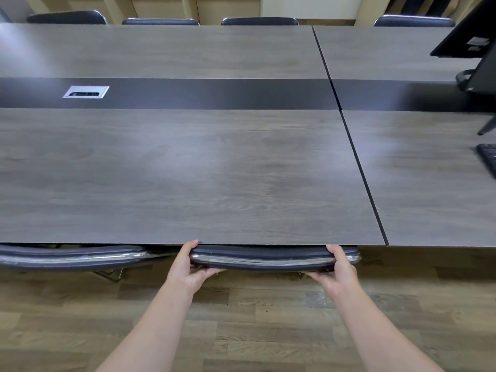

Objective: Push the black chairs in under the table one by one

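Note:
A black chair (268, 257) with a chrome-edged backrest stands tucked against the near edge of the grey wood table (188, 170); only the top of its back shows. My left hand (189, 267) grips the left end of that backrest. My right hand (336, 269) grips its right end. A second black chair (72, 257) sits to the left, its back also against the table edge. Its seat is hidden under the tabletop.
Several black chair backs (161, 21) line the far side. A second table (429, 170) joins on the right, carrying a black monitor (472, 38) and a keyboard (488, 159). A silver cable port (86, 92) sits in the dark centre strip. Wood floor (255, 331) lies below.

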Available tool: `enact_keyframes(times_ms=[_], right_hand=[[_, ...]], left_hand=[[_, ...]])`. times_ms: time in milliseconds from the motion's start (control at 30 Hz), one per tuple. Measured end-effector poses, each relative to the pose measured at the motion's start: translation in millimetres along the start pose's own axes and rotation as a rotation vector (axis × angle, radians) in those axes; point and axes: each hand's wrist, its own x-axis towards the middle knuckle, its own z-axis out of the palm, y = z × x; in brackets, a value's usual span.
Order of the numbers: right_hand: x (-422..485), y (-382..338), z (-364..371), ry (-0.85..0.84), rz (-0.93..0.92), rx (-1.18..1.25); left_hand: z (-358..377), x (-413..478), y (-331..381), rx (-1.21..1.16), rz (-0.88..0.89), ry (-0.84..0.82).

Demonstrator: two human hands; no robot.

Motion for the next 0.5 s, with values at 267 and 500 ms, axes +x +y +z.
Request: enact_keyframes(times_ms=[267, 500], right_hand=[[4.1, 1.6, -7.8, -0.040, 0.058, 0.025], [-6.7, 2.1, 9.6, 0.078, 0.147, -0.046]], left_hand=[[2.1, -6.2, -3.4, 0.032, 0.010, 0.018], [-1.0, -38.9, 3.2, 0.153, 0.053, 0.077]])
